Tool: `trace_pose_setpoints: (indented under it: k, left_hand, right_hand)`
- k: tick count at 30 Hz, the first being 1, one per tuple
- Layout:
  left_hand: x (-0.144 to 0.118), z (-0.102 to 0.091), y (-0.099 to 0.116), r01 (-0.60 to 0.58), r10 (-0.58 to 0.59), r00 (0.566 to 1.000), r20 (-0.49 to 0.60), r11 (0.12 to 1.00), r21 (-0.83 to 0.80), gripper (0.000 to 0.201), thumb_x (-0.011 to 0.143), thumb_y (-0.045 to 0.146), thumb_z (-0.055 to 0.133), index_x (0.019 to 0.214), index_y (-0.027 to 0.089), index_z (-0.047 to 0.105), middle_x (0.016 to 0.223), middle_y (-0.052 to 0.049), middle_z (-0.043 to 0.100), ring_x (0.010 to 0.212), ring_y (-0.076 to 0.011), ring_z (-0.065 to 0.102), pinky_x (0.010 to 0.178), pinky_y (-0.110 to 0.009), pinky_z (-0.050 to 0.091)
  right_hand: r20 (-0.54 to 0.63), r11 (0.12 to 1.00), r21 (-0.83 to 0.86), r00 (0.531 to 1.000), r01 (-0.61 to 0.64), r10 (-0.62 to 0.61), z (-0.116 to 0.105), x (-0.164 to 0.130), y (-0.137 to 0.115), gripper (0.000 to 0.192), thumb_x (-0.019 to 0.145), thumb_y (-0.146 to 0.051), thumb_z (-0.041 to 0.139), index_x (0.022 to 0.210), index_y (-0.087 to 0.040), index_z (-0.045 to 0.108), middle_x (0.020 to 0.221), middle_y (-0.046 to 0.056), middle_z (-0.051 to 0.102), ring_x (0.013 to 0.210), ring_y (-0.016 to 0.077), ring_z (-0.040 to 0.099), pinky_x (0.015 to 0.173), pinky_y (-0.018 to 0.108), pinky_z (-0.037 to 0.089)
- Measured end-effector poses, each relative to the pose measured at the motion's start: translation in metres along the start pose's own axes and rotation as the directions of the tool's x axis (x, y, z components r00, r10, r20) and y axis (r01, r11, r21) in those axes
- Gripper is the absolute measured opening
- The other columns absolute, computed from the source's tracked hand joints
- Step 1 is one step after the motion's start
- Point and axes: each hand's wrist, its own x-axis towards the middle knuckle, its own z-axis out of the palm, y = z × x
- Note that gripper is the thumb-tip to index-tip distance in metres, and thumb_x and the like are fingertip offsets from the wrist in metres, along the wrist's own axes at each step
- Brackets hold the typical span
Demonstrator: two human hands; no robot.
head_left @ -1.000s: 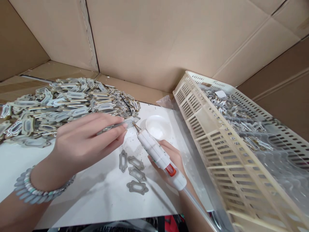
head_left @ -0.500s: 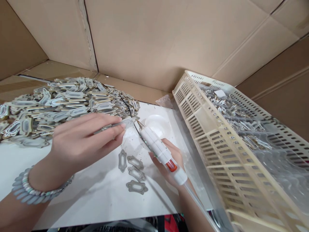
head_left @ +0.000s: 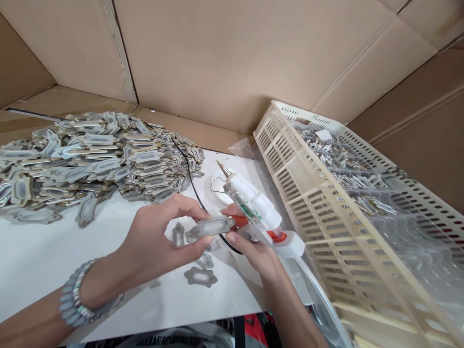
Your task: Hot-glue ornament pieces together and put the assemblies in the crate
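Your left hand [head_left: 159, 237] pinches a grey frame piece [head_left: 212, 226] above the desk's [head_left: 43, 251] near edge while your right hand [head_left: 253, 244] grips the glue gun [head_left: 255, 208], whose hot nozzle could burn nearby fingers.

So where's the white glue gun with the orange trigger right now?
In the head view, the white glue gun with the orange trigger is right of centre, held in the right hand, nozzle up, beside the cream slotted plastic basket.

Large heap of grey-and-tan die-cut pieces [head_left: 90, 154] cut off at left edge. Cream slotted plastic crate [head_left: 326, 212] runs off right and bottom edges. Small parts inside crate under clear film [head_left: 348, 169] too small to identify.
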Motion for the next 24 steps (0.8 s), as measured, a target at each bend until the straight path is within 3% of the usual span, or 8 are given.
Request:
trace_pose_setpoints:
  k: [4,6,9,11,13,16,20,24]
  left_hand:
    - [0.002,0.004,0.001,0.197,-0.182,0.980,0.082,0.944,-0.265,0.029,0.075,0.024,0.081,0.095,0.027,0.061,0.087,0.003,0.072,0.080,-0.0131,0.071,0.076,-0.020,0.057]
    - [0.004,0.005,0.001,0.387,-0.326,0.922,0.210,0.799,-0.459,0.032,0.075,0.033,0.083,0.096,0.025,0.060,0.085,0.001,0.072,0.074,-0.0137,0.069,0.067,-0.020,0.056]
    - [0.005,0.009,0.002,0.670,-0.471,0.738,0.483,0.420,-0.613,0.039,0.083,0.054,0.074,0.100,0.021,0.060,0.082,-0.002,0.071,0.068,-0.0139,0.067,0.059,-0.020,0.053]
    - [0.004,0.012,0.004,0.783,-0.461,0.598,0.656,0.161,-0.601,0.043,0.086,0.058,0.068,0.100,0.018,0.062,0.083,-0.005,0.071,0.070,-0.0142,0.067,0.065,-0.022,0.055]
    - [0.002,0.014,0.005,0.827,-0.395,0.505,0.767,-0.033,-0.561,0.041,0.086,0.052,0.070,0.104,0.016,0.064,0.086,-0.007,0.071,0.070,-0.0131,0.067,0.070,-0.022,0.057]
    - [-0.001,0.017,0.006,0.819,-0.319,0.487,0.813,-0.156,-0.552,0.036,0.088,0.043,0.072,0.112,0.017,0.065,0.085,-0.006,0.071,0.069,-0.0107,0.065,0.069,-0.020,0.056]
    - [-0.001,0.017,0.006,0.802,-0.282,0.506,0.815,-0.195,-0.565,0.029,0.084,0.036,0.076,0.108,0.020,0.069,0.091,-0.004,0.070,0.077,-0.0117,0.066,0.068,-0.019,0.056]
    - [0.000,0.014,0.004,0.811,-0.235,0.512,0.826,-0.183,-0.555,0.042,0.079,0.039,0.080,0.117,0.027,0.067,0.093,-0.004,0.073,0.077,-0.0131,0.068,0.070,-0.020,0.058]
  right_hand:
    - [0.026,1.000,0.013,1.000,-0.014,0.014,-0.003,-0.001,0.001,0.050,0.081,-0.067,0.066,0.108,-0.026,0.071,0.064,-0.001,0.056,0.056,0.0166,0.053,0.055,0.029,0.051]
    - [0.040,1.000,0.021,0.999,-0.015,0.014,-0.004,-0.001,-0.001,0.049,0.081,-0.068,0.065,0.106,-0.027,0.071,0.066,0.000,0.057,0.058,0.0177,0.054,0.057,0.031,0.053]
    - [0.078,0.996,0.078,0.996,-0.037,0.031,-0.002,-0.002,-0.008,0.051,0.079,-0.071,0.065,0.103,-0.026,0.071,0.066,0.001,0.057,0.061,0.0197,0.056,0.061,0.035,0.054]
    - [0.109,0.990,0.126,0.993,-0.057,0.043,0.000,-0.001,-0.013,0.052,0.077,-0.073,0.066,0.099,-0.025,0.069,0.070,0.002,0.060,0.066,0.0215,0.059,0.065,0.037,0.055]
    - [0.136,0.984,0.153,0.988,-0.089,0.068,0.001,-0.002,-0.016,0.051,0.076,-0.073,0.066,0.095,-0.025,0.067,0.073,0.003,0.062,0.070,0.0225,0.060,0.068,0.038,0.054]
    - [0.140,0.978,0.148,0.982,-0.145,0.125,0.001,-0.003,-0.013,0.054,0.073,-0.074,0.069,0.092,-0.024,0.065,0.072,0.002,0.059,0.069,0.0215,0.058,0.068,0.038,0.053]
    - [0.152,0.979,0.121,0.977,-0.166,0.147,-0.001,-0.005,-0.006,0.059,0.069,-0.078,0.068,0.088,-0.023,0.066,0.066,0.000,0.051,0.062,0.0180,0.051,0.064,0.036,0.052]
    - [0.089,0.996,0.071,0.995,-0.045,0.039,-0.005,-0.004,-0.001,0.055,0.076,-0.077,0.063,0.080,-0.022,0.066,0.063,0.000,0.052,0.056,0.0154,0.047,0.053,0.031,0.047]
